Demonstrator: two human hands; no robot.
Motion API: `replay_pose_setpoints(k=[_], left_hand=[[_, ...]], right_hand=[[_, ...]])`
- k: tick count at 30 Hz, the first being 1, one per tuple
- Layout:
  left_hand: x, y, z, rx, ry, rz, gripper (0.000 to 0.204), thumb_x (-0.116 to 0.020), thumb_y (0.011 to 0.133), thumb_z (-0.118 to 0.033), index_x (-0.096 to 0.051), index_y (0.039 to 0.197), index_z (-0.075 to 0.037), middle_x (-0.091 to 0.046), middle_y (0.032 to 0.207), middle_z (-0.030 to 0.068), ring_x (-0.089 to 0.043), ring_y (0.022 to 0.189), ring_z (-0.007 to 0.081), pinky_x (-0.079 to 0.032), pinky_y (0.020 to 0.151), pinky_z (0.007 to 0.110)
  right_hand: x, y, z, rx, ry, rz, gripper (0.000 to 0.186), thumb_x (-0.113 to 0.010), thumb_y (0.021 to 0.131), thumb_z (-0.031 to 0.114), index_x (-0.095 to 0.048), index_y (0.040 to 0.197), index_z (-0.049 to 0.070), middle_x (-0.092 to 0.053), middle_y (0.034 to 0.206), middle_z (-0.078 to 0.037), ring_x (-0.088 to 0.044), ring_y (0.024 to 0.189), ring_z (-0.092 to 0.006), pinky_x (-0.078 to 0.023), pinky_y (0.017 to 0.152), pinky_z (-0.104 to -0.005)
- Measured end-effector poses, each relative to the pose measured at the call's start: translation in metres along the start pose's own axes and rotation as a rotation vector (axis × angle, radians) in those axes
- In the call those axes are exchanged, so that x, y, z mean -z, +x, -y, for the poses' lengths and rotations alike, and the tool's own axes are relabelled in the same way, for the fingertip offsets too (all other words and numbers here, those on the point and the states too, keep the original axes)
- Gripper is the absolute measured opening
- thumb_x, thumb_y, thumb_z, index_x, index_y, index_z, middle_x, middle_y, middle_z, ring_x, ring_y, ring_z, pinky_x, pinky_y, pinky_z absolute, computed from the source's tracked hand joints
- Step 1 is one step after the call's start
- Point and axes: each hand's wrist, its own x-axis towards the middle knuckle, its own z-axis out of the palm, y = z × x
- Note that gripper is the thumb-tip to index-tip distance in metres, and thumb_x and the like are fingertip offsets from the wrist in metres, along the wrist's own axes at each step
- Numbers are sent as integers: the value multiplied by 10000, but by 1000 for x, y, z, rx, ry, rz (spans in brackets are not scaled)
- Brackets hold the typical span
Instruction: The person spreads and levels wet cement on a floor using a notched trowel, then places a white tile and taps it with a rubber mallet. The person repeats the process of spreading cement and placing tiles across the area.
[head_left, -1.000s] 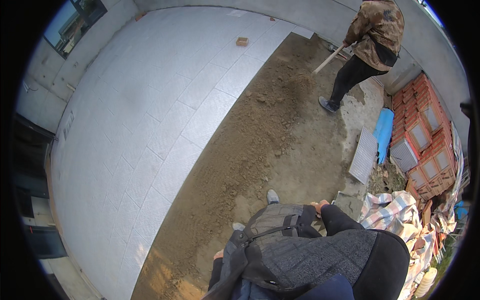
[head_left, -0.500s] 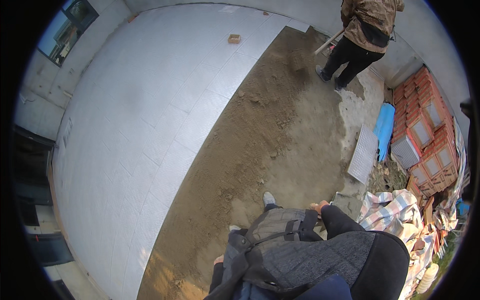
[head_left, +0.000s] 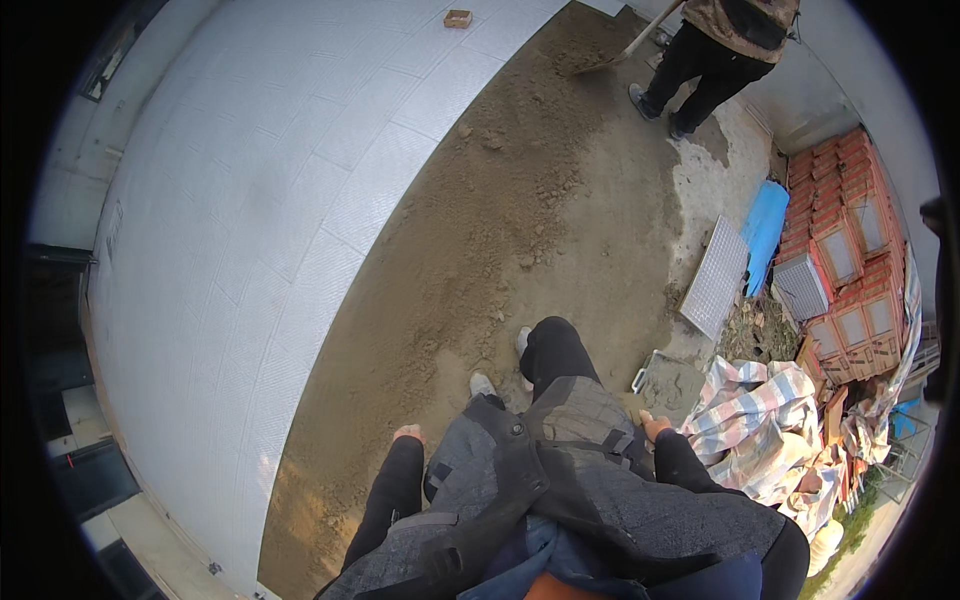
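Note:
My left hand (head_left: 409, 432) hangs beside my left leg, above the brown sandy strip; its fingers are too small to make out. At my right side, my right hand (head_left: 656, 425) hangs with its fingers partly apart, and I see nothing in it. Just beyond it stands a grey, mortar-smeared container (head_left: 672, 388) with a pale handle at its edge. My shoes (head_left: 482, 384) are on the damp, smoothed part of the sand and mortar bed (head_left: 500, 240), which is loose and lumpy along its left side.
Silvery sheeting (head_left: 240, 200) covers the floor at left, with a small box (head_left: 457, 19) on it. Ahead, another person (head_left: 700, 70) works a shovel (head_left: 625, 52). At right are a textured panel (head_left: 716, 280), a blue roll (head_left: 765, 235), stacked red cartons (head_left: 850, 240) and crumpled striped sheeting (head_left: 755, 405).
My view has shifted and my legs have changed position in a step. My left arm has come further into view. The other person's shovel blade now shows at the sand.

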Motion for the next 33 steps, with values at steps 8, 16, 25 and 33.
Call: replay_pose_setpoints(k=[8, 16, 25, 33], left_hand=[[-108, -44, -51, -48, -106, -30, 328, -612, 991, -250, -725, 1083, 44, -769, 872, 166, -742, 736, 232, -571, 668, 349], [-228, -104, -148, -319, -187, -101, 319, -628, 990, -213, -734, 1167, 31, -797, 970, 139, -778, 880, 196, -592, 840, 329], [-368, -91, -387, -567, -248, 68, 289, -607, 1014, -225, -732, 1144, 0, -797, 1003, 128, -781, 874, 207, -590, 827, 344], [-470, 46, -478, -503, -315, 76, 329, -579, 1035, -245, -709, 1186, 17, -798, 1034, 167, -790, 921, 248, -592, 846, 356]], right_hand=[[93, 143, -17, -157, -35, 5, 666, -534, 1039, 585, -737, 928, -39, -706, 714, -201, -717, 624, -323, -554, 604, -477], [241, 305, 235, 536, -446, -506, 667, -609, 1007, 584, -688, 840, -57, -660, 618, -151, -660, 461, -259, -533, 449, -420], [228, 234, 592, 663, 135, 93, 458, -628, 1016, 460, -644, 862, 29, -592, 610, -60, -555, 442, -179, -429, 419, -344], [83, 361, 811, 716, 68, 169, 478, -629, 1027, 546, -585, 859, 101, -548, 640, -14, -524, 451, -144, -371, 361, -328]])
